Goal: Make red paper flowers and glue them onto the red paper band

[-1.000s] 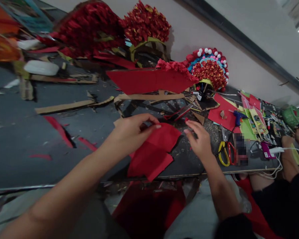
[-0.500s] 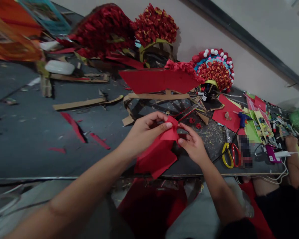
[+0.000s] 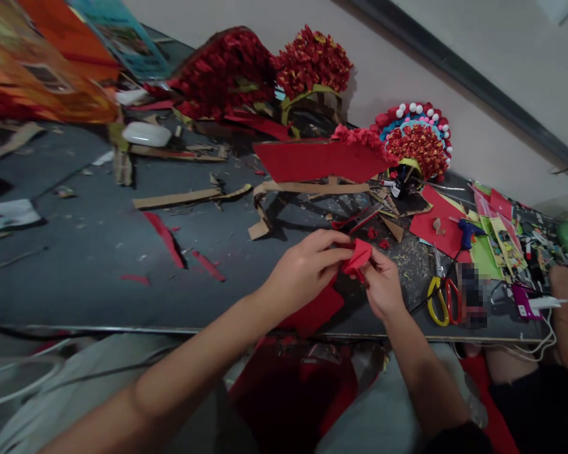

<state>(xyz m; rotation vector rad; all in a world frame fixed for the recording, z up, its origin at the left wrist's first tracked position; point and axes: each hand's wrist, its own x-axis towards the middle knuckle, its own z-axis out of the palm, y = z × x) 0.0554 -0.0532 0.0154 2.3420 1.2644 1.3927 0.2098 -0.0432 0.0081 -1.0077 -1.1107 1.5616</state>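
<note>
Both left hand (image 3: 300,268) and right hand (image 3: 384,287) pinch a folded red piece (image 3: 358,257) in their grip, partly obscuring a red sheet (image 3: 318,310).

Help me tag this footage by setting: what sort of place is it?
Probably a craft workspace. Strewn with scraps, the dark table holds scissors with a yellow and a red handle, what looks like a blue glue gun, and a fan-shaped red ruffled piece.

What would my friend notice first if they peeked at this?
Probably the bright red piece held in the left hand and right hand, near the front of the table. Then a ruffly fan shape with white balls by the wall, and scissors with yellow and red handles right of the hands.
</note>
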